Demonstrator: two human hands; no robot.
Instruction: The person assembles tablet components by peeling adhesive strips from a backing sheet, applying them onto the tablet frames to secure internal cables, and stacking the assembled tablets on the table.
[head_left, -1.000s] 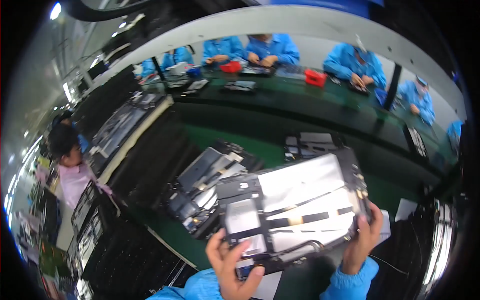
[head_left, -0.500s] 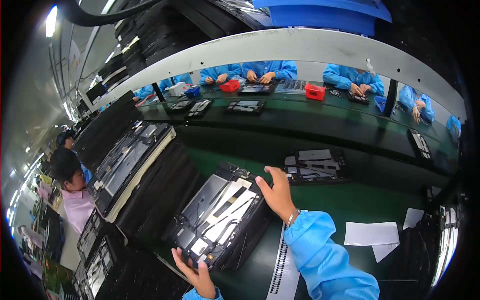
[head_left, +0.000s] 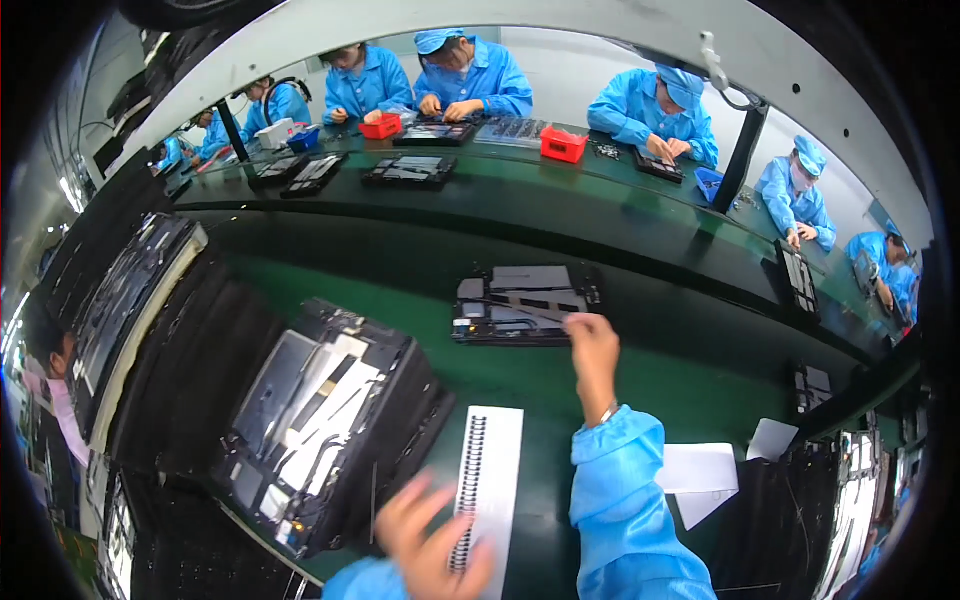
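Observation:
My right hand (head_left: 595, 355) reaches forward over the green bench. Its fingers are bent together at the near right edge of an opened tablet (head_left: 520, 303), a black-framed unit with silver-white panels and dark cables inside. My left hand (head_left: 430, 535) is blurred by motion, with its fingers apart and nothing visible in them. It hovers by a spiral notebook (head_left: 503, 465) and the near side of a tall black stack. A similar opened tablet (head_left: 325, 400) lies on top of that stack, touched by neither hand.
More black stacks (head_left: 190, 380) stand at left, and another pile (head_left: 855, 480) is at right. White paper (head_left: 700, 475) lies right of my forearm. Beyond, several co-workers in blue sit at a bench with red bins (head_left: 563, 144) and tablets. A pale beam (head_left: 540, 15) crosses above.
Both hands have left the tablet on the stack. My right hand has moved forward to the tablet lying on the bench; my left has swung over the notebook. The view has shifted right and up.

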